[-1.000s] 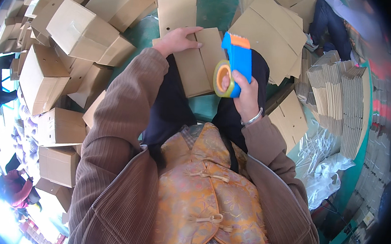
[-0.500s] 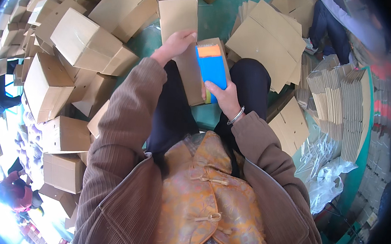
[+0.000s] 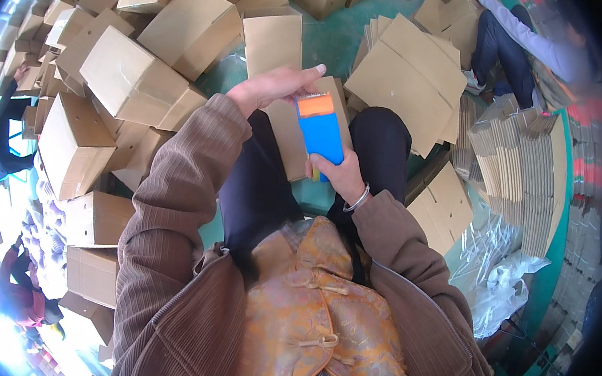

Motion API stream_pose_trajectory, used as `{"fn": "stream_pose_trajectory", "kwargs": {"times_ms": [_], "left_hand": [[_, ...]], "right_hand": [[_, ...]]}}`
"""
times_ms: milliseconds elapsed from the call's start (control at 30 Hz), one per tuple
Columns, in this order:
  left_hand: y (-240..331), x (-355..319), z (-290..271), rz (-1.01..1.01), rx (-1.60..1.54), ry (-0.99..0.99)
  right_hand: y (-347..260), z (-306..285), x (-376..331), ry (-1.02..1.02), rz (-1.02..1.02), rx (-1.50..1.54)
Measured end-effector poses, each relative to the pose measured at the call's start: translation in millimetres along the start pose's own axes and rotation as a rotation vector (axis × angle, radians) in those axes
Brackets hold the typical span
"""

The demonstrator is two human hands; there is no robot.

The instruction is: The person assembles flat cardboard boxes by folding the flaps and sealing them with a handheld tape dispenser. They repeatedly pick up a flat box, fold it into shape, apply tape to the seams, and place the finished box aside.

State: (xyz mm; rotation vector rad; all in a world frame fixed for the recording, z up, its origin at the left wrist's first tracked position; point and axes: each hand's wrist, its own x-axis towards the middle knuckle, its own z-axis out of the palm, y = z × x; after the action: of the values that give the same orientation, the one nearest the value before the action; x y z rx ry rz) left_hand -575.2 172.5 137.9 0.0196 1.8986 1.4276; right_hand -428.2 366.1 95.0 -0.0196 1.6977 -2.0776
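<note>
My right hand [image 3: 343,177] grips a blue tape dispenser [image 3: 319,131] with an orange front end, held over a cardboard box [image 3: 292,137] that rests on my lap between my knees. My left hand [image 3: 270,87] lies on the far end of that box, fingers stretched toward the dispenser's orange tip. The tape roll itself is hidden behind the dispenser body.
Assembled cardboard boxes [image 3: 131,80] are heaped to my left and ahead. Flat folded cartons [image 3: 411,76] lie stacked ahead on the right, more bundles [image 3: 516,178] at far right. Another person [image 3: 521,42] sits at upper right. Crumpled clear plastic [image 3: 501,277] lies at right on the green floor.
The dispenser has travelled from the box's right side to its middle and turned flat toward me. My left hand shifted along the box's far end to its tip.
</note>
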Motion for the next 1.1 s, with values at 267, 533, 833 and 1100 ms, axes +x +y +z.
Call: {"fn": "stream_pose_trajectory", "kwargs": {"times_ms": [267, 533, 833, 1100], "left_hand": [[-27.3, 34.5, -13.6, -0.173, -0.327, -0.202], [-23.4, 61.1, -41.4, 0.036, 0.121, 0.175], [-44.6, 96.8, -57.7, 0.051, 0.207, 0.404], [-79.5, 114.4, -45.3, -0.052, 0.097, 0.209]], "right_hand": [[-8.8, 2.9, 2.4, -0.015, 0.02, 0.05], [-31.2, -3.3, 7.8, -0.057, 0.22, -0.014], [-35.1, 0.3, 2.8, -0.008, 0.295, 0.006], [-34.8, -2.8, 8.7, 0.003, 0.344, 0.023]]}}
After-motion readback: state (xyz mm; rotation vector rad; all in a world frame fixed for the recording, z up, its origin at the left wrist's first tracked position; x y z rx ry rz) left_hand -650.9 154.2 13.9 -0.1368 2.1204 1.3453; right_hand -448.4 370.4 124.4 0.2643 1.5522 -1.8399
